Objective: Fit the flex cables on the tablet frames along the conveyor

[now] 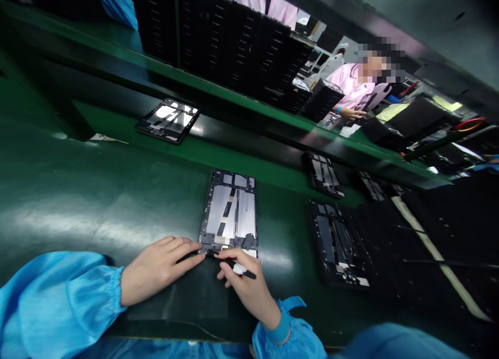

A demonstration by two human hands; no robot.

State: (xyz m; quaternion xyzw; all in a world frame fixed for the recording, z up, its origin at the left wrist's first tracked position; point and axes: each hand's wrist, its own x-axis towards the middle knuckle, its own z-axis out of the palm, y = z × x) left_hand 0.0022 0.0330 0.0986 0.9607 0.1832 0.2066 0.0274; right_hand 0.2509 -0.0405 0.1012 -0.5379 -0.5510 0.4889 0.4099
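**Both hands at the lower edge of an opened tablet point(244, 213)**

We see the tablet lying face-on to us on the green bench point(97, 187), directly ahead of the wearer, its silvery plates and dark ribbon cable point(227, 212) exposed. The left hand point(158, 269) is loosely spread and grasps nothing — its fingertips rest at the tablet's lower left corner. The right hand point(249, 289) grips a slim black pen-like tool point(239, 269) with a white band, its tip near that same lower edge; whether it touches, we cannot tell. Any lettering on the band, or on the plates, is too small for us to read.

Further opened tablets lie around it: one behind to the left point(167, 120), two to the right point(339, 244). Beyond the shelf, we make out a co-worker in pink point(346, 80).
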